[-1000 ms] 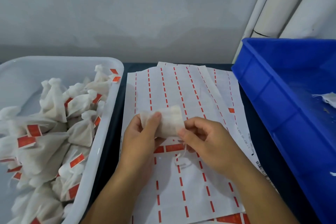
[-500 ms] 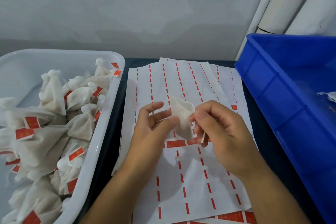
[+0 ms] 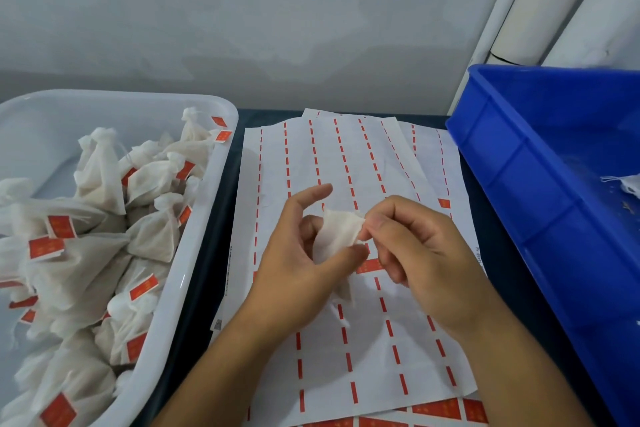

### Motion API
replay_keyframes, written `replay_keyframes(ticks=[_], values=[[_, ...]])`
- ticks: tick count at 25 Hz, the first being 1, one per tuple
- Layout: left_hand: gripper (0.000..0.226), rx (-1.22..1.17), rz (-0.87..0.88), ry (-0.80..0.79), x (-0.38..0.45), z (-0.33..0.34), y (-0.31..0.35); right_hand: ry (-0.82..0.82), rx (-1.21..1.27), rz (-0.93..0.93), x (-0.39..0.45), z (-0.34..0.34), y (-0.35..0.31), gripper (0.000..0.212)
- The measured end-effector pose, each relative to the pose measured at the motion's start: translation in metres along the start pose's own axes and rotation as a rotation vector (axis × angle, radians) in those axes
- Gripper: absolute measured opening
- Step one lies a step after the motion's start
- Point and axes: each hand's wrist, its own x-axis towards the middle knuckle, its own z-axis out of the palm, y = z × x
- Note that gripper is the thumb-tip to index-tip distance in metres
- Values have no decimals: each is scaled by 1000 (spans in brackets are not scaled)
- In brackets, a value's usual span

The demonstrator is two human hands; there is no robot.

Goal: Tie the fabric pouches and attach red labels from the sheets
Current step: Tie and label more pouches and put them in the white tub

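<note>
So, left to right: one white tub (image 3: pixel 194 274) at 9 o'clock, heaped with tied pouches (image 3: pixel 104 253), too tangled to count exactly, well over a dozen; about thirteen red tags show on them. At centre, a stack of label sheets (image 3: pixel 346 350), at least three by the overlapping edges at 12 o'clock, mostly stripped to thin red dashes. Whole red labels (image 3: pixel 440 409) remain along the 6 o'clock edge, one (image 3: pixel 444 203) at 2 o'clock, one (image 3: pixel 370 265) under the hands. One blue crate (image 3: pixel 519 184) at 3 o'clock, with one scrap of white fabric (image 3: pixel 628 184) inside.

Two hands over the sheets. The left hand (image 3: pixel 298 260) pinches one untied pouch (image 3: pixel 337 236) with thumb and middle fingers, forefinger raised free. The right hand (image 3: pixel 415 246) pinches the pouch's right corner with thumb and forefinger, other fingers curled.

Since half a second ago the pouch has turned flatter toward the camera, and the left forefinger has lifted clear.

Small print runs along the sheet margins; unreadable. Marks on the red labels too blurred to read.
</note>
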Motion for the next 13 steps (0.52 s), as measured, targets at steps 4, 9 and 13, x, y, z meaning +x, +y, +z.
replay_keyframes(ticks=[4,9,13], values=[[64,101,-99,56,1,3,-2,94,126,142,2,0,5,35],[58,260,-71,1,0,3,-3,231,491,216,6,-4,5,26],[31,375,0,-35,-2,3,-6,298,698,184,7,-11,2,23]])
